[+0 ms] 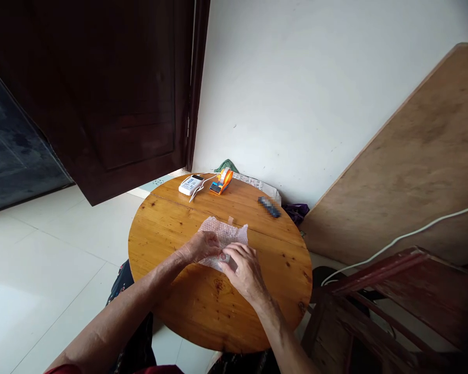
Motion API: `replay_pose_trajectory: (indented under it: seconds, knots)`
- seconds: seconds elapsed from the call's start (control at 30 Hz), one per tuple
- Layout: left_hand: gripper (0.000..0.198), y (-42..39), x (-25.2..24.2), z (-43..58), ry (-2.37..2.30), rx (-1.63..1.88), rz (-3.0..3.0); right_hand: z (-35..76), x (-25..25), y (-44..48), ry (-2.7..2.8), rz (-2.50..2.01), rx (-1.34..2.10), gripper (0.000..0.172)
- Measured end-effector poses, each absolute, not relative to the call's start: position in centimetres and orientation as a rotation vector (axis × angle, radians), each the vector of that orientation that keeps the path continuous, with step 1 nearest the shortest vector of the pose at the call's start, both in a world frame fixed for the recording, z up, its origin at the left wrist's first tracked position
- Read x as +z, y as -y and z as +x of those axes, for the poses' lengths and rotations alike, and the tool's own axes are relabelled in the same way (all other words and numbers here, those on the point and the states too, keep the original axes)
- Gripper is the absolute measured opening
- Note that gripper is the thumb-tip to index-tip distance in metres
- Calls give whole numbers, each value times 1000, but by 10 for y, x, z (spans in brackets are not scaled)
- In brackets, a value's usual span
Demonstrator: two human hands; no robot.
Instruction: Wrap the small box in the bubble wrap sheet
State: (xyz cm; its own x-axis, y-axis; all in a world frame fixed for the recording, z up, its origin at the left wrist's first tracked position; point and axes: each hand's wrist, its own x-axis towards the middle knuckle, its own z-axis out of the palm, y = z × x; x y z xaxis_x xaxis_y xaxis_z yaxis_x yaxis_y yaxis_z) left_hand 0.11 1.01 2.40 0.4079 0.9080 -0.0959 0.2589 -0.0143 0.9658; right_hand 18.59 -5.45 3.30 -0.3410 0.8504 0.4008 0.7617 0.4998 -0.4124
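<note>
A sheet of clear bubble wrap lies on the round wooden table in front of me. My left hand is closed on the wrap from the left, its thumb and fingers pinched together near the middle. From the right, my right hand curls its fingers and thumb over the wrap's near edge. The two hands almost meet at the fingertips. Whether anything lies inside the wrap is hidden by my fingers. Just beyond the wrap, a small strip of tape shows against the wood.
At the table's far side are a white box-shaped device with a white cord and an orange tape dispenser. A dark blurred long object lies right. A wooden chair stands at right, a dark door at left.
</note>
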Motion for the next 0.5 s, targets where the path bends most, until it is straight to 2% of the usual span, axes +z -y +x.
replay_pose_trajectory:
  seconds: [0.17, 0.27, 0.4, 0.5]
  knots:
    - [36, -4, 17, -39, -1296, 868, 1603, 186, 39, 51, 2317, -1374, 140, 14]
    - [41, 11, 10, -60, -1521, 925, 1512, 183, 48, 52, 2429, -1394, 103, 21]
    - [43, 28, 7, -64, -1646, 779, 1416, 175, 63, 53, 2608, -1413, 12, 40]
    - [49, 26, 8, -54, -1733, 641, 1389, 169, 70, 53, 2729, -1439, -33, 34]
